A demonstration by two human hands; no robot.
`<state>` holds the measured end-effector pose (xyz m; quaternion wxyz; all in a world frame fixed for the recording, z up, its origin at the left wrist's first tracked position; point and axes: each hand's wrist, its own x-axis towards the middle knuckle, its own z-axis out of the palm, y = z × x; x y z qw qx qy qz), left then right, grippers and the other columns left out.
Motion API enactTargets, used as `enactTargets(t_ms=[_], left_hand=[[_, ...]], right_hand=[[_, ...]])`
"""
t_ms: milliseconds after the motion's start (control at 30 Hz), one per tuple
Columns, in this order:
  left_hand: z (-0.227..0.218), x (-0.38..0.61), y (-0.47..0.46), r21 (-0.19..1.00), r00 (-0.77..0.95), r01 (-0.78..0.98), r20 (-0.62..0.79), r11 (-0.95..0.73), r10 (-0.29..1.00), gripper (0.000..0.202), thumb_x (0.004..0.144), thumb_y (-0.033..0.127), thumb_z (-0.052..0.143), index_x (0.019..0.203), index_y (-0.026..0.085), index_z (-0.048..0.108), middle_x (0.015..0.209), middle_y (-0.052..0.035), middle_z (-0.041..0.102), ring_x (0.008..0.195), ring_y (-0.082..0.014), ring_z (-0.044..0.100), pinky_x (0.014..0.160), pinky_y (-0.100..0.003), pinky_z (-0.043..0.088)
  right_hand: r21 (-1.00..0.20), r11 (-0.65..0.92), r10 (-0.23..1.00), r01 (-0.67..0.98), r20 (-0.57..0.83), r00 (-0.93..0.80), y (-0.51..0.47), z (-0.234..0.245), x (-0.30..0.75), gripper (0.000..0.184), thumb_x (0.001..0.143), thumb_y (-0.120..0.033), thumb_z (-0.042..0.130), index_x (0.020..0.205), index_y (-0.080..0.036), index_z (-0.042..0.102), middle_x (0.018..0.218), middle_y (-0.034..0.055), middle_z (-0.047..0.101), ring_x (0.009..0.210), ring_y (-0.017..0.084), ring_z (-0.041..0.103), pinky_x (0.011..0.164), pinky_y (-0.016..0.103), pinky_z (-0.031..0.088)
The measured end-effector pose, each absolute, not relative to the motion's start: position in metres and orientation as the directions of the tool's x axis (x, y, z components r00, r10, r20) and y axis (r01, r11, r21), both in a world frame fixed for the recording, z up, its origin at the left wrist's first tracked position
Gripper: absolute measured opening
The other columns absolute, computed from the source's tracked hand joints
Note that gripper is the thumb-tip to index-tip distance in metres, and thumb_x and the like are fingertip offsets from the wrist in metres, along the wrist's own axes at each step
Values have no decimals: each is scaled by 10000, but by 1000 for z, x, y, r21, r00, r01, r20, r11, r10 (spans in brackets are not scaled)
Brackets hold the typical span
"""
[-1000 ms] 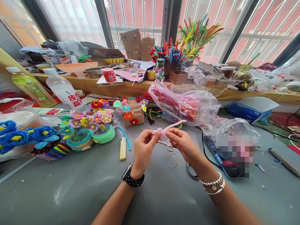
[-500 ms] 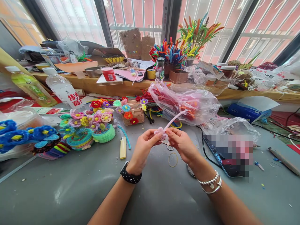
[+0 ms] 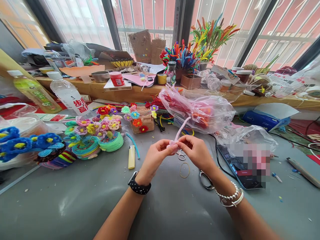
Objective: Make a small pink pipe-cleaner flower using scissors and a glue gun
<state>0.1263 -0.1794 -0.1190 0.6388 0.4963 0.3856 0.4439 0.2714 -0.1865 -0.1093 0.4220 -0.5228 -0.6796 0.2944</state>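
A pale pink pipe cleaner (image 3: 183, 128) is pinched between both hands over the middle of the table. Its lower end is bent into small loops, mostly covered by my fingers, and a free length sticks up to the right. My left hand (image 3: 160, 154) is closed on the looped part from the left. From the right, my right hand (image 3: 194, 149) grips it with thumb and forefinger, fingertips nearly meeting the left ones. Scissors (image 3: 207, 180) lie below my right wrist, their other parts partly hidden. A rubber band (image 3: 184, 170) rests beneath the hands.
Left of my hands are a yellow lighter (image 3: 131, 157) and a blue pipe cleaner piece (image 3: 133, 146). Fuzzy flowers in a woven basket (image 3: 142, 124) stand behind. A plastic bag (image 3: 215, 115) lies beyond the hands; a phone (image 3: 240, 170) is at right. Bottles (image 3: 68, 95) stand at left.
My right hand has turned and shifted slightly right, uncovering more of the scissors. The pipe cleaner's free end now curves and leans more upright; fingers cover more of its loops.
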Motion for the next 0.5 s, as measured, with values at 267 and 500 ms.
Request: enactTargets(t_ms=[267, 500], left_hand=[[-120, 126, -178, 966, 299, -205, -95, 161, 949, 172, 643, 273, 654, 720, 124, 616, 676, -24, 625, 655, -119, 579, 659, -253, 470], [-120, 125, -179, 958, 316, -222, -106, 182, 943, 171, 619, 277, 672, 656, 128, 597, 625, -19, 620, 607, -122, 582, 628, -258, 473]], right_hand=[[-772, 335, 937, 540, 331, -108, -190, -105, 268, 275, 799, -411, 438, 656, -183, 492, 586, -13, 489, 523, 108, 417, 506, 228, 310], [-794, 356, 934, 494, 321, -157, -188, -113, 265, 304, 834, -401, 374, 617, -194, 421, 588, -25, 448, 553, 111, 398, 540, 227, 297]])
